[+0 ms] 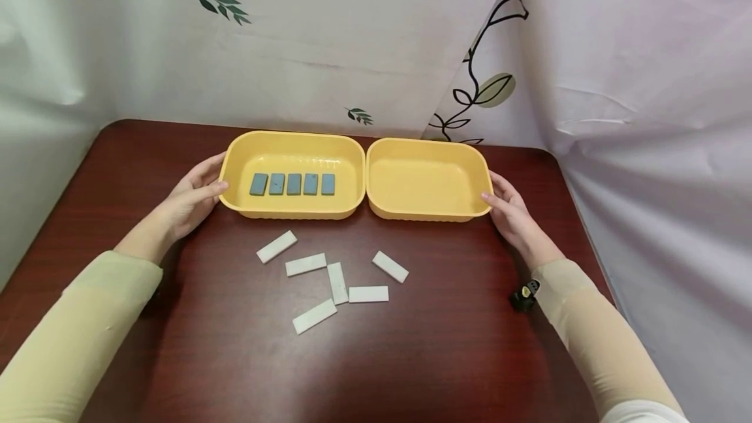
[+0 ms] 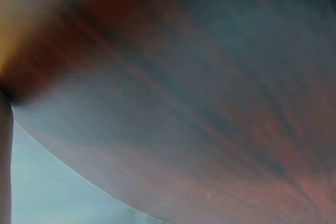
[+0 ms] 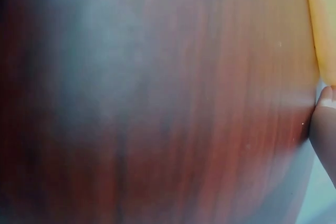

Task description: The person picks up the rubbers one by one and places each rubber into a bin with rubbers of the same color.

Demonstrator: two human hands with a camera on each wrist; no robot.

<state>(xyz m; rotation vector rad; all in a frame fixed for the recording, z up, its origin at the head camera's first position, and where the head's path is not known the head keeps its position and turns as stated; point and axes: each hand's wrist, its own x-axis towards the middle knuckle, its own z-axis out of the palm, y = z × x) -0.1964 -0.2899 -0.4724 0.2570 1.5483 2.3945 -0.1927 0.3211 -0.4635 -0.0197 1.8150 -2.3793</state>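
The left hand (image 1: 196,198) has its thumb over the rim of the block tray (image 1: 294,206) at its outer end, with the fingers (image 1: 205,167) spread along the outside of the wall. The right hand (image 1: 511,204) grips the second tray (image 1: 425,181) the same way, at the end farthest from the block tray; how firmly either hand presses, I cannot tell.

The second tray lies just right of the block tray, their inner ends seeming to touch. Both look like thin, smooth plastic: light, stiff enough to keep shape, though the long walls may flex if squeezed. The rounded ends just under the lip seem the best hold, and two hands would steady either one.

Inside the block tray, five grey blocks (image 1: 294,184) stand in a row; they look hard and loose, so a tilt would probably slide them.

Nearer the person than the block tray, and partly to its right, six white tiles (image 1: 337,282) lie flat and scattered. They look rigid, slim and perhaps brittle, best pinched by the long edges. Under the block tray is the glossy table (image 1: 446,344), likely slippery; behind it hangs a pale sheet (image 1: 352,31).
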